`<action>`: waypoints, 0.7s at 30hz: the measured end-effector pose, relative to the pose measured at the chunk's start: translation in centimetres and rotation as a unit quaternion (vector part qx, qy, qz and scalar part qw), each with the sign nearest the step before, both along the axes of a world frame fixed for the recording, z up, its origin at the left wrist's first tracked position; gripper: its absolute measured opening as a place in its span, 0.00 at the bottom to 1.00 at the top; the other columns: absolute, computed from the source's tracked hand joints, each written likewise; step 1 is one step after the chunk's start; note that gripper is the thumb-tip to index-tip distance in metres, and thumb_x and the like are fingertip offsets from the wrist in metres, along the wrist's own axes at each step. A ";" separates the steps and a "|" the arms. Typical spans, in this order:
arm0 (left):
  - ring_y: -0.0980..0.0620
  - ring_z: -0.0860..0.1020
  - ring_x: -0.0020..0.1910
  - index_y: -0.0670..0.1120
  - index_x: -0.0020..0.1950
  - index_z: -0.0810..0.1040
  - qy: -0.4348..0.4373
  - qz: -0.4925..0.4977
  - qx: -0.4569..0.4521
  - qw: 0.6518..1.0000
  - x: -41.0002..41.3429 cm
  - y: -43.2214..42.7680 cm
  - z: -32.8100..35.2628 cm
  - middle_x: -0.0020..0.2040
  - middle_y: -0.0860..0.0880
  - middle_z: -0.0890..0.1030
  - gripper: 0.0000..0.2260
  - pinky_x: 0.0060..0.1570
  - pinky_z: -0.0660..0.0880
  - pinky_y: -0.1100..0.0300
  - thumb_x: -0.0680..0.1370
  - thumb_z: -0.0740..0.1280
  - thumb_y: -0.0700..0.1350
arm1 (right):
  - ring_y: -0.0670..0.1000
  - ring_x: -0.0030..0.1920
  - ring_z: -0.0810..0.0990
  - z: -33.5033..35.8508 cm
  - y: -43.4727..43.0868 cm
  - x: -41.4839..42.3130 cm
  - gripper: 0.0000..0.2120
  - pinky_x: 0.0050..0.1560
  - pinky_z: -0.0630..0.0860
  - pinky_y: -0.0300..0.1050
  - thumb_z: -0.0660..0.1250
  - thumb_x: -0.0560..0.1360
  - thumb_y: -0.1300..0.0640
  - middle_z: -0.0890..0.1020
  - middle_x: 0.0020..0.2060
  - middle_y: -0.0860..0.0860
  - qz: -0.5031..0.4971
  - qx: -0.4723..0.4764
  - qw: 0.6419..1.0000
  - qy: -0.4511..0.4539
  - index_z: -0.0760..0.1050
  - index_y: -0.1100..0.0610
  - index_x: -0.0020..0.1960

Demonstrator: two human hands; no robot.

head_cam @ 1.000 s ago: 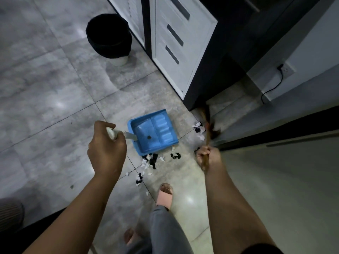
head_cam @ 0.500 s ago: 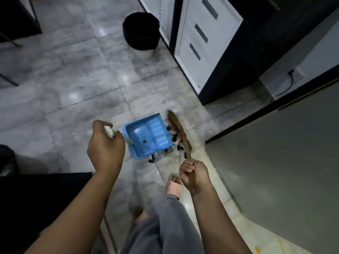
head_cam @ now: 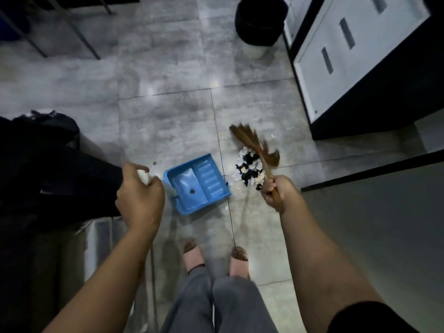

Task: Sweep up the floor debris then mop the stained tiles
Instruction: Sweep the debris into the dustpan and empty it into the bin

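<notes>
A blue dustpan (head_cam: 197, 182) lies flat on the grey floor tiles with one dark scrap inside it. My left hand (head_cam: 139, 193) grips its white handle at the pan's left side. A pile of black and white paper scraps (head_cam: 249, 168) sits just right of the pan's open edge. My right hand (head_cam: 276, 191) holds the wooden handle of a small brown broom (head_cam: 254, 146), whose bristles fan out over and behind the pile.
A black waste bin (head_cam: 260, 22) stands at the back beside a white drawer cabinet (head_cam: 353, 51) with a dark frame. A dark chair or bag (head_cam: 48, 164) fills the left. A grey panel (head_cam: 374, 224) lies to the right. My sandalled feet (head_cam: 213, 258) stand below the pan.
The view swung left and I stepped back. The scattered scraps are now gathered in one pile right of the dustpan, and the broom has swung to the pile's far side.
</notes>
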State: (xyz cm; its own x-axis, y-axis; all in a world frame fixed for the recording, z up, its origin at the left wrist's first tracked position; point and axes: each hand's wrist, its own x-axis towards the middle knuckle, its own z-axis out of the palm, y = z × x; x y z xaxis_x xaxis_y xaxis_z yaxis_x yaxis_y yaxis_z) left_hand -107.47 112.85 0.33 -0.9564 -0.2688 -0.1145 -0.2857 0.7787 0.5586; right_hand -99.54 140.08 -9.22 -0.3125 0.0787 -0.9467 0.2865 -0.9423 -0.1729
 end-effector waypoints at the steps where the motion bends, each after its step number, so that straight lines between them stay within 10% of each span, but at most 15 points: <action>1: 0.40 0.77 0.42 0.50 0.49 0.72 -0.002 0.011 0.001 1.000 0.6 -0.4 -0.2 0.39 0.49 0.75 0.07 0.41 0.66 0.57 0.73 0.67 0.43 | 0.43 0.12 0.60 0.1 -0.7 1.2 0.16 0.12 0.56 0.31 0.48 0.84 0.58 0.63 0.17 0.47 0.007 0.002 1.000 -0.005 0.61 0.55 0.38; 12: 0.47 0.78 0.40 0.55 0.49 0.72 -0.021 0.026 0.040 0.999 3.8 -1.4 -0.9 0.39 0.54 0.78 0.08 0.40 0.77 0.53 0.74 0.67 0.44 | 0.41 0.15 0.60 2.8 2.8 3.4 0.10 0.13 0.57 0.32 0.50 0.85 0.57 0.63 0.21 0.44 0.005 0.120 0.992 0.027 0.65 0.52 0.46; 21: 0.53 0.78 0.39 0.54 0.49 0.76 -0.017 0.041 0.052 0.998 5.1 -1.5 -2.3 0.40 0.55 0.79 0.07 0.39 0.75 0.57 0.73 0.71 0.48 | 0.43 0.14 0.61 -2.8 4.2 -0.8 0.14 0.13 0.57 0.34 0.47 0.82 0.61 0.63 0.18 0.46 0.002 0.044 0.999 0.009 0.60 0.55 0.38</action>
State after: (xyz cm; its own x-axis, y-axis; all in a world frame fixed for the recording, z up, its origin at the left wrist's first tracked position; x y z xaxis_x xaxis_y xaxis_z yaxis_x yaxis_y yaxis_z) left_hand -102.39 111.32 -2.00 -0.9266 -0.3315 -0.1775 -0.3664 0.6905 0.6236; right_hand -100.37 144.24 -11.99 -0.3305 0.1598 -0.9302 0.2863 -0.9222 -0.2601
